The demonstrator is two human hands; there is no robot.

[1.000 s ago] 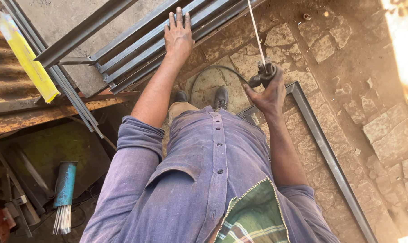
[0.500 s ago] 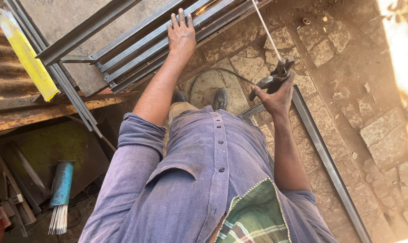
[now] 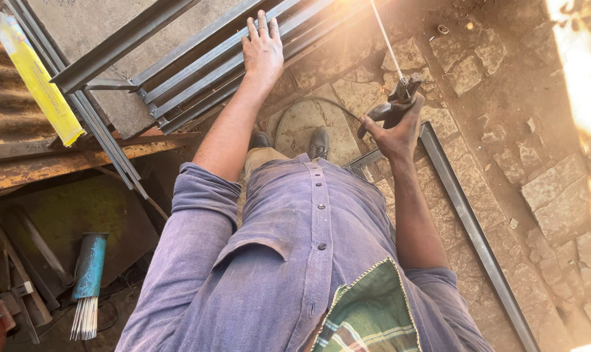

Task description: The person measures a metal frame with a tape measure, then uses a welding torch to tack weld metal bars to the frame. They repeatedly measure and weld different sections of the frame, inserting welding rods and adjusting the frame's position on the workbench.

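Note:
My left hand (image 3: 263,49) lies flat, fingers spread, on the bars of a grey steel frame (image 3: 178,72) that stands on a concrete slab. My right hand (image 3: 399,127) grips a dark welding electrode holder (image 3: 390,107). A thin welding rod (image 3: 386,42) runs up from the holder toward the far end of the frame bars. A black cable (image 3: 308,104) loops on the ground below the holder, near my shoes (image 3: 318,142).
A long steel bar (image 3: 471,228) lies on the stone paving at right. A yellow packet (image 3: 38,85) rests on rusty corrugated sheet at left. A blue pack of welding rods (image 3: 87,280) and scrap metal lie at lower left. Strong sun glare fills the right edge.
My right hand with the holder has shifted right and slightly up, tilting the rod. My left hand stays on the frame.

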